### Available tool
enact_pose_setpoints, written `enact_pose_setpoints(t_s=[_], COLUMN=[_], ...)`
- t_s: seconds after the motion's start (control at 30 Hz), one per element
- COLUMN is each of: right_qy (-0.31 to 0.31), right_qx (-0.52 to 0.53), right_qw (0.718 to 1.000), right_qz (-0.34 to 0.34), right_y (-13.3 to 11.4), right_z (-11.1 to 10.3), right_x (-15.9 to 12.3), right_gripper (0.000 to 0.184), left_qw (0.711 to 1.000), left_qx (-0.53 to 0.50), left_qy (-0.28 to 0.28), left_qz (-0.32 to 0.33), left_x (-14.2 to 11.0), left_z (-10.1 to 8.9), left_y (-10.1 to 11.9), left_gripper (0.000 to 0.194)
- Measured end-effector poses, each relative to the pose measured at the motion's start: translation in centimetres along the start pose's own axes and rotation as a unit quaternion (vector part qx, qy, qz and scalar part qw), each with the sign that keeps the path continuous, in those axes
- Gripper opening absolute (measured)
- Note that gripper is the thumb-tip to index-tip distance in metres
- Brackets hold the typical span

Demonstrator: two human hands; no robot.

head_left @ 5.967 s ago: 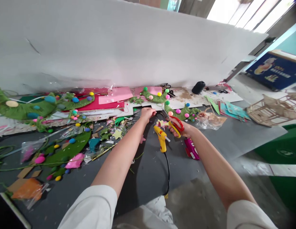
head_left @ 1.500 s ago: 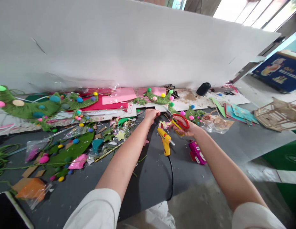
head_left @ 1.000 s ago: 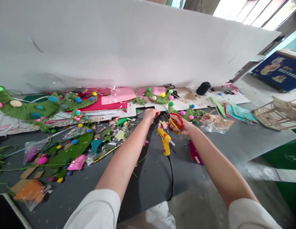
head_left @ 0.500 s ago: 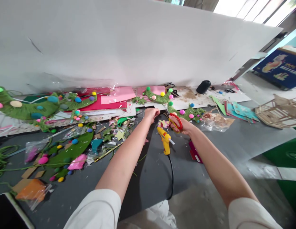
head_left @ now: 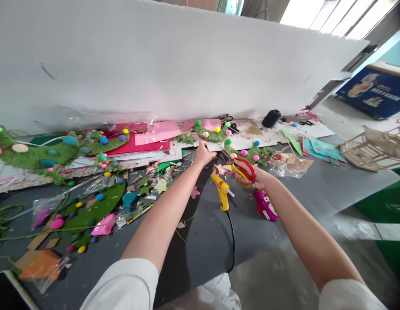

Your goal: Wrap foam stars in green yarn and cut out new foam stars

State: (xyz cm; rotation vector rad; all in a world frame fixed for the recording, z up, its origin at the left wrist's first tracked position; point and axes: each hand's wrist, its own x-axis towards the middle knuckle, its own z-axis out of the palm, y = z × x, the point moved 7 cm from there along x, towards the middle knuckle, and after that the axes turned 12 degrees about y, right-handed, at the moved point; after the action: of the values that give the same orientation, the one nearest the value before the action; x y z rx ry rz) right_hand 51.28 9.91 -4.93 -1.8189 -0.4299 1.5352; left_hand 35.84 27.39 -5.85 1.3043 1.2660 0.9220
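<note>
- Several clear bags are strewn about; an orange piece (head_left: 41, 263) is contained in one, a magenta piece (head_left: 42, 216) in another.
- A yellow glue gun (head_left: 223, 193) is laid on the grey table (head_left: 200, 241), between the forearms.
- Scissors (head_left: 244, 162) are gripped by the right hand (head_left: 256, 178), fingers curled round the handles — blades pointed toward the left hand (head_left: 204, 155).
- The left fingers are bent; what they hold — if anything — cannot be told.

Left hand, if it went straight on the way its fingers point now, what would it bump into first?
Probably the red-and-yellow scissors held in the right hand: their blades lie just beyond the left hand. Depth is unclear, so it might pass above or below them.
</note>
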Motion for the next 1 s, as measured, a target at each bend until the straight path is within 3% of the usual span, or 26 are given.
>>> enact_pose_setpoints(t_s=[0.1, 0.3, 0.53, 0.73, 1.0], right_qy=[-0.010, -0.022, -0.037, -0.032, -0.024], right_qx=[0.015, 0.049, 0.059, 0.069, 0.073], right_qw=[1.000, 0.997, 0.995, 0.994, 0.994], right_qz=[-0.017, -0.055, -0.068, -0.075, -0.074], right_y=[0.6, 1.4, 2.7, 3.4, 4.2], right_z=[-0.6, -0.9, -1.0, -1.5, -1.8], right_x=[-1.8, -4.5, -4.4, -5.2, -6.0], right_gripper=[0.053, 0.049, 0.053, 0.051, 0.051], left_qw=[0.982, 0.903, 0.845, 0.844, 0.881], left_qx=[0.161, 0.352, 0.450, 0.465, 0.415], left_qy=[-0.024, -0.048, -0.076, -0.079, -0.086], left_qz=[0.093, 0.241, 0.278, 0.255, 0.208], left_x=[-0.1, -0.1, 1.3, 2.6, 4.6], left_z=[-0.2, 0.1, 0.9, 1.0, 0.8], left_y=[1.2, 3.8, 4.6, 4.7, 4.2], left_gripper=[0.041, 0.042, 0.043, 0.042, 0.041])
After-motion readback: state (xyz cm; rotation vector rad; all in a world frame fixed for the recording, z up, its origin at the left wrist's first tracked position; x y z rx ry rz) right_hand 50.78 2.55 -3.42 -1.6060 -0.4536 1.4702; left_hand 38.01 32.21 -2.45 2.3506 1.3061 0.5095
